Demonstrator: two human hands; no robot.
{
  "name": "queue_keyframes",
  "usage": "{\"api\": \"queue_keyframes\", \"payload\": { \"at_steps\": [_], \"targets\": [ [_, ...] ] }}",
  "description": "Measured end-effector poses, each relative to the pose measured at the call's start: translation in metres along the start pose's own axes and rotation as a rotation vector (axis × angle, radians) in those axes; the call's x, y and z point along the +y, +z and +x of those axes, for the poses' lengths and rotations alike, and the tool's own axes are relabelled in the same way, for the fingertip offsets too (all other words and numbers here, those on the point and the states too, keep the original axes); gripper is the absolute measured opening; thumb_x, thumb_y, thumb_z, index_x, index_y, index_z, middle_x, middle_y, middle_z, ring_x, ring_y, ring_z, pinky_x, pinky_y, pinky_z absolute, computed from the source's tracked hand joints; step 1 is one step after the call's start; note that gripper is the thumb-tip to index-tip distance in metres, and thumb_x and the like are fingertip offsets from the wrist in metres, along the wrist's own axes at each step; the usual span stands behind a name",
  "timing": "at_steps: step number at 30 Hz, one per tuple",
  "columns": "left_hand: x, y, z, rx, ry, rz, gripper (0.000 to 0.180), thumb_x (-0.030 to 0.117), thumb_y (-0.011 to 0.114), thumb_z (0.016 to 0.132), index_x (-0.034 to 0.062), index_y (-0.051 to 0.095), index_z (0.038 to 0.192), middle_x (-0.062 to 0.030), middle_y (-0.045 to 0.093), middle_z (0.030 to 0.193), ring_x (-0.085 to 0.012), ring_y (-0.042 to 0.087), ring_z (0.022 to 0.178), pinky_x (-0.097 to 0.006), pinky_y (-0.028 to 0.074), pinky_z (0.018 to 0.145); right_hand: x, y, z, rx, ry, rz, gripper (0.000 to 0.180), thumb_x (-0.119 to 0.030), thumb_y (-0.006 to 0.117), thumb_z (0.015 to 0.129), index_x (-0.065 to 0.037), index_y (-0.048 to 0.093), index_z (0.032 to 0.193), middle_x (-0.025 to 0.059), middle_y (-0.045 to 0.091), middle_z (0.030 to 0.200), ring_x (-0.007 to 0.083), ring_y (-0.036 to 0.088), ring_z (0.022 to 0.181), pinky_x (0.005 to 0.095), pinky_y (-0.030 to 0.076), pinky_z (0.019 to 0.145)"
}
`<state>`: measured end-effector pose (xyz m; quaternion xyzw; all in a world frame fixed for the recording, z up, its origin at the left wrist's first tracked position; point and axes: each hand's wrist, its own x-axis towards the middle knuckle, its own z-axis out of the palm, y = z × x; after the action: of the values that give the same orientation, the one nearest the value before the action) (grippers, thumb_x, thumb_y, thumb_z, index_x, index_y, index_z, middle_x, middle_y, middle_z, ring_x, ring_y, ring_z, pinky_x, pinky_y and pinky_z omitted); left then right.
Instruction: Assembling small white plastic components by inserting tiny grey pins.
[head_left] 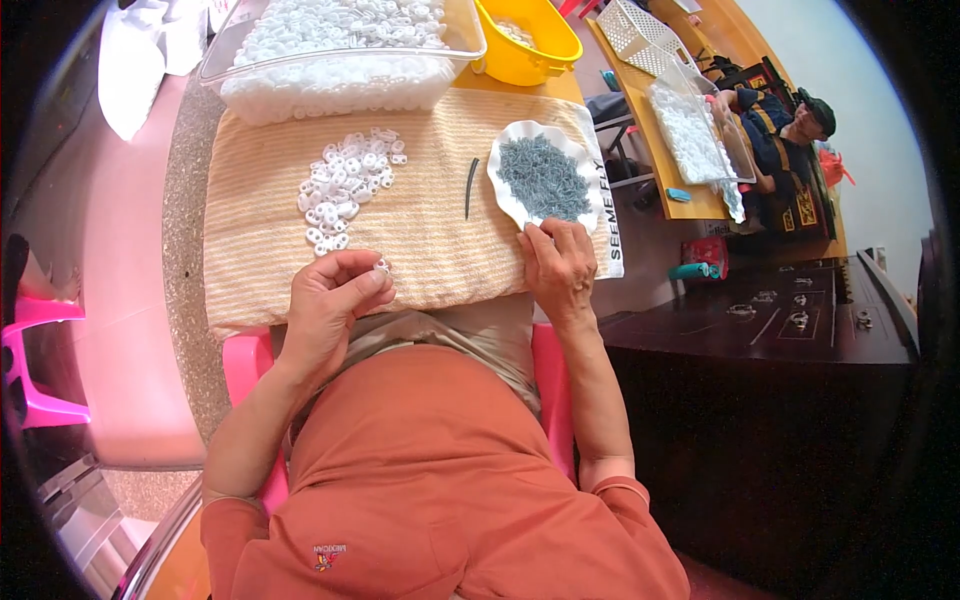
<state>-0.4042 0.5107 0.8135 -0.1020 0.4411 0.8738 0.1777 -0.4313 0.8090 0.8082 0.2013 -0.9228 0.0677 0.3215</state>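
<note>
My left hand [330, 305] rests at the near edge of a striped beige towel [430, 240], its fingertips pinched on a small white plastic ring [382, 266]. A loose pile of the same white rings [345, 185] lies on the towel just beyond it. My right hand [558, 265] lies palm down on the towel, fingers touching the near rim of a white scalloped dish [510, 205] filled with small grey metal pins [545, 178]. A thin dark tool [470, 187] lies between the ring pile and the dish.
A clear plastic bin [340, 75] full of white rings stands at the towel's far edge, a yellow tub [530, 45] next to it. At the right, another person [785, 130] sits at a wooden table with a clear bin and white basket [640, 35]. A dark cabinet [790, 320] stands to my right.
</note>
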Motion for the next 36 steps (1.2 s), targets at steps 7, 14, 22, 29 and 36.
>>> {"api": "queue_keyframes", "payload": {
  "at_steps": [7, 14, 22, 29, 36],
  "targets": [
    [-0.0008, -0.0018, 0.0003, 0.002, 0.008, -0.006, 0.016, -0.001, 0.064, 0.085, -0.0004, 0.062, 0.101, -0.0079, 0.066, 0.091, -0.0146, 0.065, 0.081, -0.028, 0.058, 0.075, -0.0027, 0.0012, 0.0017, 0.017, -0.008, 0.023, 0.010, -0.007, 0.069, 0.077, -0.004, 0.065, 0.086, 0.0070, 0.059, 0.084, 0.0264, 0.057, 0.077, 0.0371, 0.046, 0.066],
    [-0.0007, -0.0013, -0.0008, 0.011, 0.008, 0.000, 0.016, -0.001, 0.064, 0.085, -0.0006, 0.062, 0.101, -0.0079, 0.066, 0.091, -0.0144, 0.065, 0.081, -0.028, 0.058, 0.074, -0.0038, 0.0020, 0.0021, 0.050, 0.008, 0.063, 0.008, -0.006, 0.067, 0.079, -0.003, 0.064, 0.085, 0.0106, 0.060, 0.084, 0.0291, 0.057, 0.078, 0.0386, 0.047, 0.068],
    [-0.0004, -0.0011, -0.0015, -0.002, 0.004, -0.003, 0.015, 0.000, 0.064, 0.086, -0.0006, 0.062, 0.100, -0.0080, 0.066, 0.091, -0.0141, 0.065, 0.080, -0.028, 0.057, 0.075, -0.0046, 0.0019, 0.0015, 0.062, 0.104, 0.105, 0.008, -0.006, 0.067, 0.078, -0.003, 0.064, 0.085, 0.0119, 0.061, 0.086, 0.0307, 0.058, 0.080, 0.0397, 0.048, 0.070],
    [-0.0005, -0.0010, -0.0021, 0.000, -0.003, -0.013, 0.015, 0.000, 0.065, 0.086, -0.0001, 0.062, 0.100, -0.0077, 0.066, 0.091, -0.0138, 0.065, 0.080, -0.028, 0.057, 0.075, -0.0027, -0.0006, 0.0014, 0.061, 0.188, 0.141, 0.009, -0.004, 0.066, 0.078, -0.004, 0.064, 0.086, 0.0118, 0.061, 0.087, 0.0310, 0.058, 0.082, 0.0394, 0.048, 0.070],
    [-0.0019, -0.0015, -0.0031, -0.001, -0.005, -0.009, 0.015, 0.000, 0.065, 0.086, 0.0003, 0.062, 0.100, -0.0069, 0.066, 0.091, -0.0131, 0.065, 0.080, -0.027, 0.057, 0.075, 0.0016, -0.0065, 0.0038, 0.074, 0.234, 0.199, 0.010, 0.000, 0.066, 0.080, 0.000, 0.063, 0.089, 0.0146, 0.061, 0.089, 0.0318, 0.059, 0.082, 0.0380, 0.048, 0.071]
  ]
}}
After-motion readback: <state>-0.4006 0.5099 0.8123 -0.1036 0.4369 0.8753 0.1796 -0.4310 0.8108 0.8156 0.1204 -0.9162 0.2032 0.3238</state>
